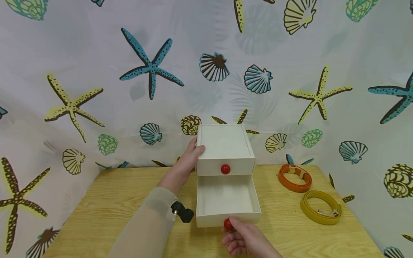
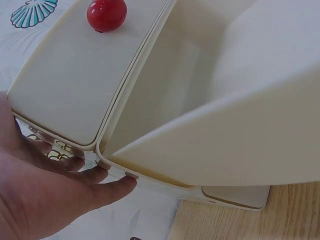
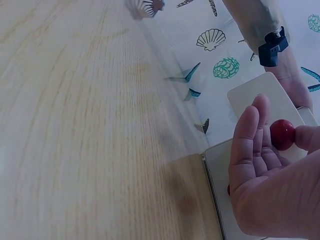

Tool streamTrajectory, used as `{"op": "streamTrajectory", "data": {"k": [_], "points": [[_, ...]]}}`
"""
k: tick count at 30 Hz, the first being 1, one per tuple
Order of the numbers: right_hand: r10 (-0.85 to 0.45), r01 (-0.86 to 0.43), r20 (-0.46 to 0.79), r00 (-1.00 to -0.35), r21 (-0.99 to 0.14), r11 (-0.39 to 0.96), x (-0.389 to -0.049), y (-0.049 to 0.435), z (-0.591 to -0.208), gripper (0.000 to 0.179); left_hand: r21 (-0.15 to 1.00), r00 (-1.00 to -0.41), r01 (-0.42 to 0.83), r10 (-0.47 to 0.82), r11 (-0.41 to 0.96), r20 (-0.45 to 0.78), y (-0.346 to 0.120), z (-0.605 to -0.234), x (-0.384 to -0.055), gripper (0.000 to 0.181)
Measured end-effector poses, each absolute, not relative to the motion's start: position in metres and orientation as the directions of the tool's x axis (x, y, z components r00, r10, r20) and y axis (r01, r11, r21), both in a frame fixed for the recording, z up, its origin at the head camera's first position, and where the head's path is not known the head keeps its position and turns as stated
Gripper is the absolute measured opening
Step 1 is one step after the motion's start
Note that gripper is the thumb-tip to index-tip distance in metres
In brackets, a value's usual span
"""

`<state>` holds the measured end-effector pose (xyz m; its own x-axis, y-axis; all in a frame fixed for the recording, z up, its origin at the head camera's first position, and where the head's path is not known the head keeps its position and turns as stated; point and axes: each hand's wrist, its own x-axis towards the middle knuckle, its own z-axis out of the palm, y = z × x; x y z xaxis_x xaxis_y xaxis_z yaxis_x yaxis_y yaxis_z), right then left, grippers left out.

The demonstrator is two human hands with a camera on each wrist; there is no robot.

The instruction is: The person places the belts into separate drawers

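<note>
A small white drawer cabinet (image 1: 224,141) stands on the table, with a red knob (image 1: 225,169) on its closed top drawer. Below that, a drawer (image 1: 209,220) is pulled out, and its visible inside is bare. My right hand (image 1: 246,239) pinches this drawer's round red knob (image 3: 282,134) between thumb and fingers. Against the cabinet's left side lies my left hand (image 1: 185,163), its thumb at the top edge. In the left wrist view its fingers (image 2: 112,192) stretch along the side wall. Lower down, another closed drawer front (image 2: 237,195) shows under the open one.
To the right of the cabinet lie a coiled orange belt (image 1: 295,178) and, nearer, a coiled mustard-yellow belt (image 1: 320,207). The wooden table (image 1: 129,182) meets a hanging cloth (image 1: 106,107) printed with shells and starfish. A black wrist device (image 1: 182,212) sits on my left sleeve.
</note>
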<state>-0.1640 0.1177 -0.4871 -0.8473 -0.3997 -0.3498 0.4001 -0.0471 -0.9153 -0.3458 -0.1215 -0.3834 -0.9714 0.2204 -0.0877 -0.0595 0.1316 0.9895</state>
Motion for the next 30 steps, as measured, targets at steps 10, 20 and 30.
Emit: {"op": "streamTrajectory", "data": {"k": [10, 20, 30], "points": [[-0.412, 0.385, -0.337, -0.847, -0.922, -0.037, -0.162, 0.122, -0.487, 0.07, 0.99, -0.971, -0.069, 0.219, 0.121, -0.095, -0.12, -0.384, -0.346, 0.078], [-0.395, 0.368, -0.376, -0.838, -0.924, 0.099, -0.164, 0.136, -0.485, 0.078, 0.989, -0.971, -0.07, 0.22, 0.13, -0.098, -0.121, -0.382, -0.345, 0.079], [-0.376, 0.273, -0.333, -0.864, -0.94, 0.207, -0.163, 0.152, -0.484, 0.074, 0.989, -0.971, -0.076, 0.214, 0.128, -0.102, -0.12, -0.383, -0.346, 0.079]]}}
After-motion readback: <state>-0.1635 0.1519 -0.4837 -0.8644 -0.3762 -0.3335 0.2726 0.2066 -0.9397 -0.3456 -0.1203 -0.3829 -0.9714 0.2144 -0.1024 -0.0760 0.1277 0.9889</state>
